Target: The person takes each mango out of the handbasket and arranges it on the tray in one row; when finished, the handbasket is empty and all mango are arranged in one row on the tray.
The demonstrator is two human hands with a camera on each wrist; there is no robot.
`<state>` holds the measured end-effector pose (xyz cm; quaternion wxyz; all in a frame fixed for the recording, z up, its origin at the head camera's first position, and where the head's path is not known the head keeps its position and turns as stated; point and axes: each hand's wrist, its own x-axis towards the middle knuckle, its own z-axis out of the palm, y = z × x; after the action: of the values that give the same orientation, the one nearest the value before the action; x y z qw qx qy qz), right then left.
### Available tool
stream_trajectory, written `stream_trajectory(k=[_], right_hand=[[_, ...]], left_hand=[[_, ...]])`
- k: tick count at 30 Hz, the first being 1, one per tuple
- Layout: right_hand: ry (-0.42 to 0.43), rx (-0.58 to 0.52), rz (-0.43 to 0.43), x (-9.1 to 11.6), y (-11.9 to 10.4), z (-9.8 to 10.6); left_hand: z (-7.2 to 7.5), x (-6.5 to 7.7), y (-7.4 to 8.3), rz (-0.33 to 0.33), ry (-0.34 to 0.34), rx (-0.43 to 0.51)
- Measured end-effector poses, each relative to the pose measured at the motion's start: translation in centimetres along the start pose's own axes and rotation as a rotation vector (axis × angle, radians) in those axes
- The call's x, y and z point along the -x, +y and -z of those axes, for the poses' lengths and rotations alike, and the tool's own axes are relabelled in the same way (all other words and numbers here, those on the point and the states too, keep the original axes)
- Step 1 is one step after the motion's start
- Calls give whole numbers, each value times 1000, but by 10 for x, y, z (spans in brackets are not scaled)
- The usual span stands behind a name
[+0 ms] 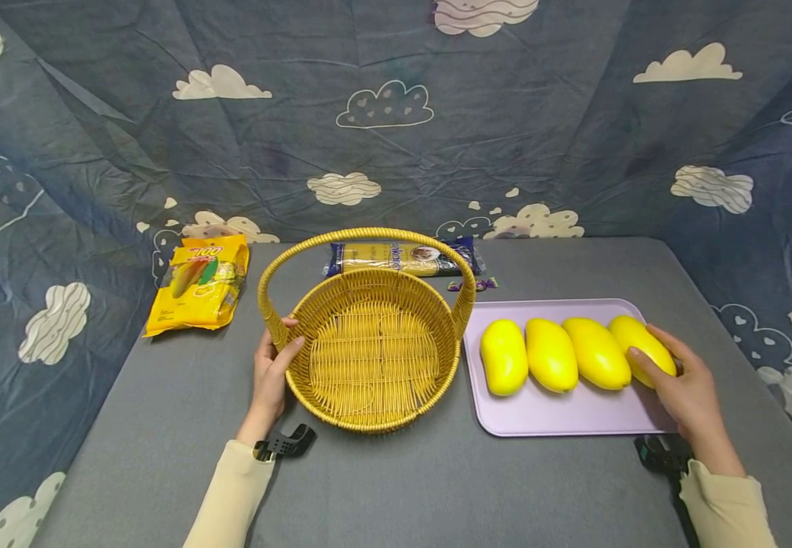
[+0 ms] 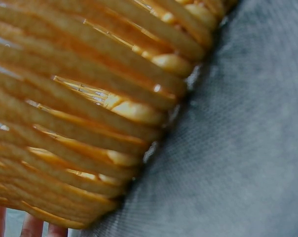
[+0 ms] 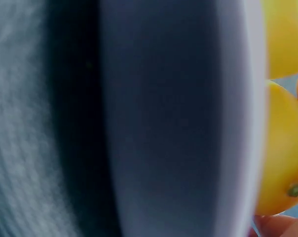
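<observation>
My left hand (image 1: 275, 377) grips the left side of a round wicker basket (image 1: 375, 424) near the foot of its arched handle, thumb over the rim. In the left wrist view the woven wall (image 2: 90, 123) fills much of the picture, with fingertips (image 2: 31, 226) below it. Several yellow mangoes lie in a row on a lilac tray (image 1: 574, 418). Around the rightmost mango (image 1: 642, 348), my right hand (image 1: 693, 392) has its thumb on the near side and its fingers on the far right. That mango (image 3: 284, 148) shows its stem end in the right wrist view, partly hidden by the tray edge.
At the left lies a yellow snack bag (image 1: 200, 289). Behind the basket is a pasta packet (image 1: 402, 259), with small purple wrapped candies (image 1: 472, 285) beside it. All stand on a grey table (image 1: 396, 495), backed by a cloud-print cloth (image 1: 382, 160).
</observation>
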<state>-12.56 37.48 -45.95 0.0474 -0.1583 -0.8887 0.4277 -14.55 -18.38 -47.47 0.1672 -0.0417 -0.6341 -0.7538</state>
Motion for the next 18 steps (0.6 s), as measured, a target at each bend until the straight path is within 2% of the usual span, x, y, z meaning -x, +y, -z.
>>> stream_trajectory(k=[5,18], right_hand=[[-22,3,16,5,-7,1],[8,11,6,4,-5,-2]], left_hand=[[0,0,0,-1,-2,-2],[0,-1,0,13,8,-10]])
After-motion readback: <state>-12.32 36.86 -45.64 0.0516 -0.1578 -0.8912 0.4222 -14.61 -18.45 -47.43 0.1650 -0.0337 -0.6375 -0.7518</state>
